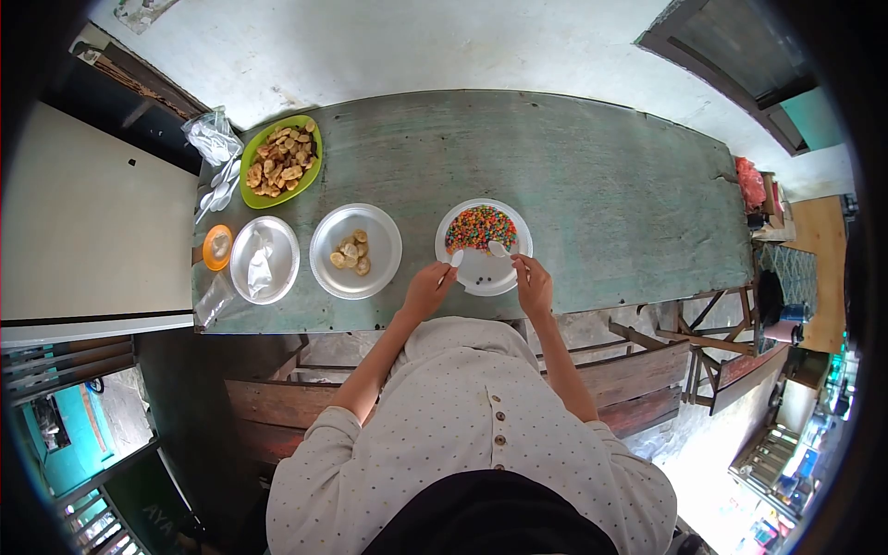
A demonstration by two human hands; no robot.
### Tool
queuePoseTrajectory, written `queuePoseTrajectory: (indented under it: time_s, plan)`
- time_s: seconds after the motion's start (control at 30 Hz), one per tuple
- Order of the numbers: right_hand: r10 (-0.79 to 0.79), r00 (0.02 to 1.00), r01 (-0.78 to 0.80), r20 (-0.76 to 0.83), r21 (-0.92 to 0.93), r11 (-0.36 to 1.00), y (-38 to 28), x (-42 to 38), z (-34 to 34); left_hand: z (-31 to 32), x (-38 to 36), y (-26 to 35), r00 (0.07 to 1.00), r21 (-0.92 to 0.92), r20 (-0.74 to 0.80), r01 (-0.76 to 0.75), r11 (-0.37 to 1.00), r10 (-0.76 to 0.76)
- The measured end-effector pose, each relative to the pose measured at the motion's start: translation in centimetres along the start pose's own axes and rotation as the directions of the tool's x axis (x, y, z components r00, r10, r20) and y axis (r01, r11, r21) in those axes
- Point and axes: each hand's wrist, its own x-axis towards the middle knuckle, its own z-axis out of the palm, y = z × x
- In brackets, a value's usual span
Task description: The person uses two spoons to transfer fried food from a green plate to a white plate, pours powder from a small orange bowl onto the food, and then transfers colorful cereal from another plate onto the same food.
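A white plate (474, 282) near the table's front edge bears a heap of small multicoloured pieces (481, 227), with a few dark pieces apart from it lower on the plate. My left hand (429, 290), closed at the plate's left rim, holds a white plastic spoon (457, 259). Over the right side of the plate, my right hand (534, 286) has its fingers closed on another white spoon (499, 249), whose tip is at the lower edge of the heap. To the left, a second white plate (324, 233) carries several pale round pieces (351, 253).
On the left stand a green bowl (245, 191) of brown chunks, a white plate (242, 277) with a crumpled white item, an orange-rimmed container (217, 247), white spoons (220, 190) and clear plastic bags (214, 139). A white wall rises behind the table (629, 203).
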Motion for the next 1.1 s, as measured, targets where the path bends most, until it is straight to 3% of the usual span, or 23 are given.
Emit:
queuePoseTrajectory:
  time_s: [0.6, 0.67, 1.0, 1.1]
  plan:
    - [0.016, 0.999, -0.019, 0.051, 0.055, 0.998, 0.1, -0.1, -0.4, 0.0, 0.1, 0.1, 1.0, 0.002, -0.01, -0.016, 1.0, 0.016]
    - [-0.068, 0.992, 0.068, 0.111, 0.0, 0.998, 0.1, 0.0, -0.7, 0.0, 0.1, 0.0, 1.0, 0.006, -0.008, -0.011, 1.0, 0.011]
    - [-0.065, 0.976, 0.051, 0.208, 0.069, 0.996, -1.1, -0.3, -1.4, 0.4, 0.0, -0.7, 0.999, 0.002, -0.017, -0.027, 1.0, 0.027]
    - [-0.038, 0.952, 0.02, 0.302, 0.063, 0.998, -0.9, -0.3, -1.5, 0.4, 0.0, -0.5, 0.999, -0.004, -0.021, -0.032, 0.999, 0.032]
